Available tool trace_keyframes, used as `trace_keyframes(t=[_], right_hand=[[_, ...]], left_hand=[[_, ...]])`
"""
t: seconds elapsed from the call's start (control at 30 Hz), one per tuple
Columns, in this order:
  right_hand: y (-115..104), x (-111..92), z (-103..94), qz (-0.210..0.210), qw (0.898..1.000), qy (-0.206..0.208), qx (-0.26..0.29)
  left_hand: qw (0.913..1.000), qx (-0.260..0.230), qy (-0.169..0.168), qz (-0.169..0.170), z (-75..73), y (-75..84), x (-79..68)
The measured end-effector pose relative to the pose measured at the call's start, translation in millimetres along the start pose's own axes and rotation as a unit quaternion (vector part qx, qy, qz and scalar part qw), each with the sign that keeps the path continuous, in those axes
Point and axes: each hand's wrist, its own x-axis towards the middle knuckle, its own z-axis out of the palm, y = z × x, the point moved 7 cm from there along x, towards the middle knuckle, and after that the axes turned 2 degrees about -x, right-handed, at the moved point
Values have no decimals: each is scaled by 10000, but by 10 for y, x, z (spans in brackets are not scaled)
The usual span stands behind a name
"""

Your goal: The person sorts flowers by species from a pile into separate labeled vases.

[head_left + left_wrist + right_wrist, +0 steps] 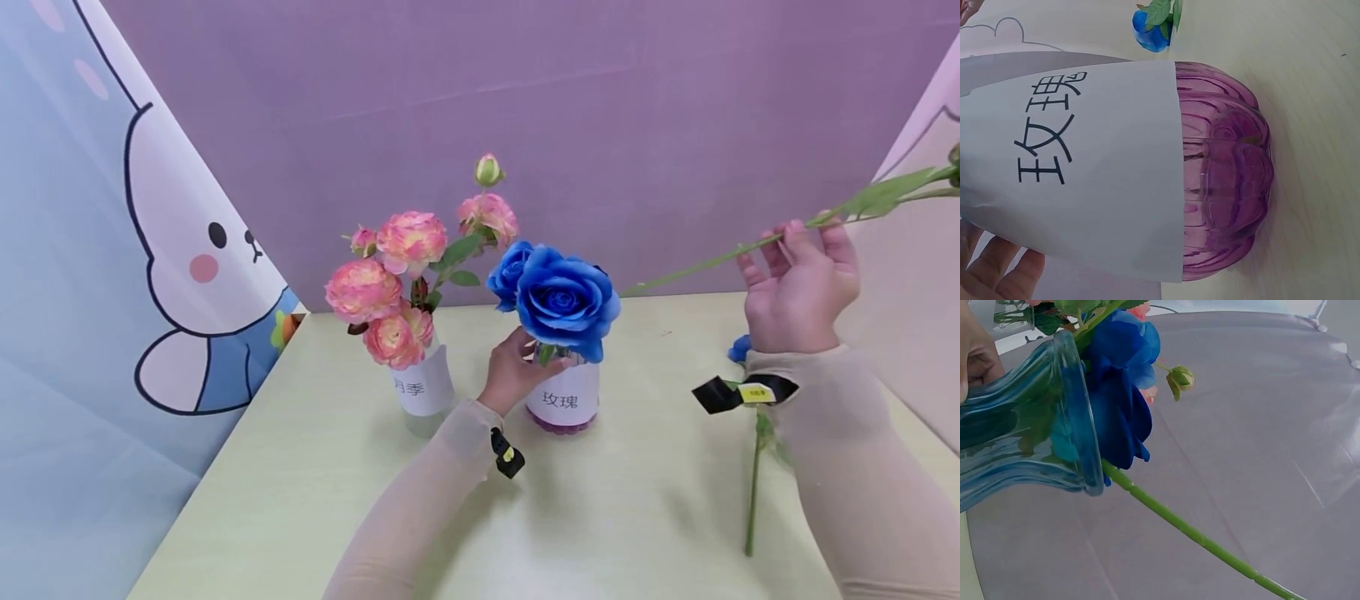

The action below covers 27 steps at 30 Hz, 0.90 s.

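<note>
My left hand (513, 371) grips the upper part of a glass vase (1229, 169) with a purple ribbed base and a white paper label (570, 400). Large blue roses (564, 298) stand at its mouth. High on the right, my right hand (802, 287) pinches a long green flower stem (697, 268). Its leaves (892, 192) reach toward the right edge of the head view, where the flower head is cut off. The stem's lower end passes behind the blue roses; in the right wrist view the stem (1191, 531) runs up to the vase's rim.
Left of the roses stands a second labelled vase (427, 425) of pink flowers (411, 242). Another blue flower (738, 348) lies on the table at the right, partly behind my right wrist, its stem (753, 500) pointing toward me. A purple backdrop (420, 100) rises behind.
</note>
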Motion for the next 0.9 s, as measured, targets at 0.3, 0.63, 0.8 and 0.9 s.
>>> trace_keyframes(t=[0.3, 0.63, 0.8, 0.9], right_hand=[[164, -77, 154, -169, 9991, -13, -383], [273, -187, 326, -384, 9924, -598, -1009], [302, -186, 373, -247, 9903, -755, -1143], [356, -196, 401, -106, 9865, -860, -1386]], left_hand=[[9998, -143, 33, -116, -40, -51, -1], [9998, -184, -9, -21, -13, -14, 1], [9999, -172, -8, 11, -5, -9, 7], [9998, -182, -11, 36, 2, -5, 11]])
